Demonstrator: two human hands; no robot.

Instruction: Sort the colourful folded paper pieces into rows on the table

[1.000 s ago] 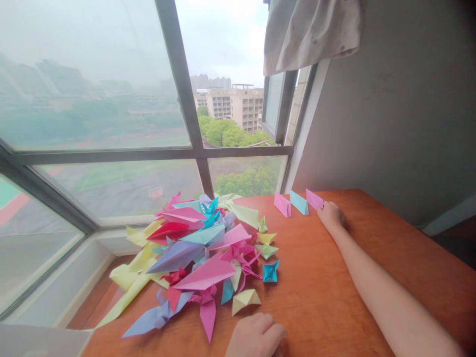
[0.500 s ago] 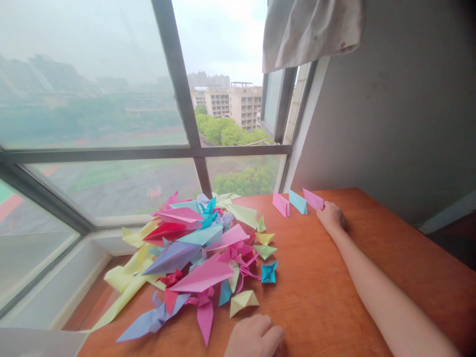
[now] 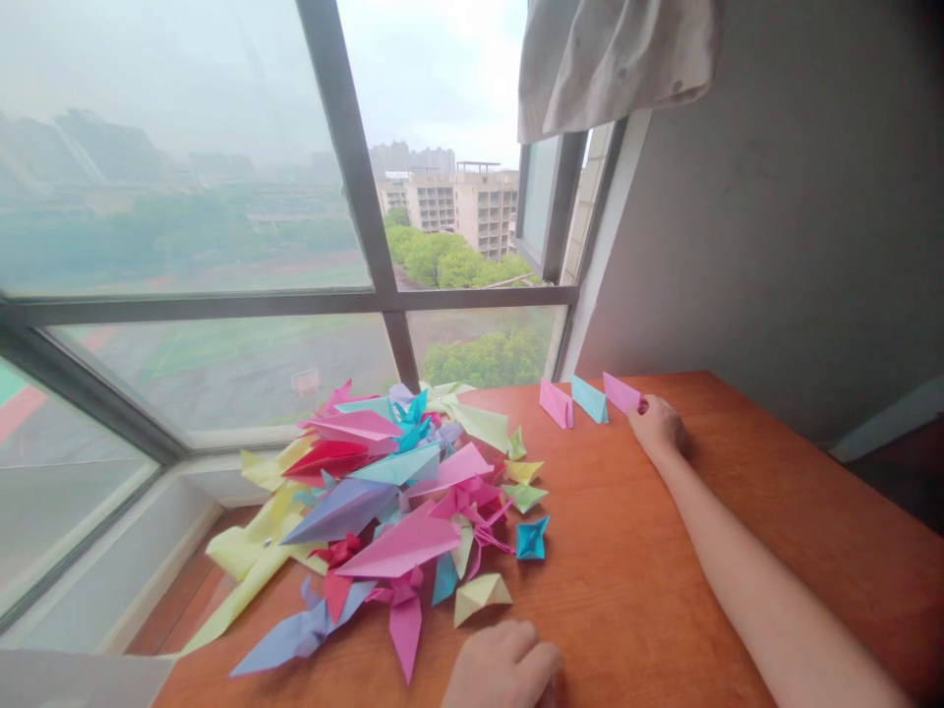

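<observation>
At the far side of the wooden table, my right hand [image 3: 659, 427] is closed, its fingertips pinching the near end of a pink origami piece [image 3: 621, 392]. Left of that piece, a light blue origami piece [image 3: 590, 399] and another pink folded piece [image 3: 556, 403] stand in a row, apart from each other. My left hand [image 3: 502, 667] rests at the table's near side with its fingers curled in; nothing shows in it, and its fingertips are partly hidden. A yellow paper boat [image 3: 483, 598] lies just beyond my left hand.
A heap of origami, with pink paper planes [image 3: 404, 543] and a blue-violet paper crane [image 3: 302, 629], covers the table's left part. A small blue folded piece [image 3: 531, 539] and green boats [image 3: 526, 498] lie along its right edge. Windows [image 3: 472, 300] and a grey wall [image 3: 774, 246] border the table [image 3: 626, 610].
Both hands stay nearly where they were. The pink piece under my right fingertips has shifted very slightly; the view itself moved a touch.
</observation>
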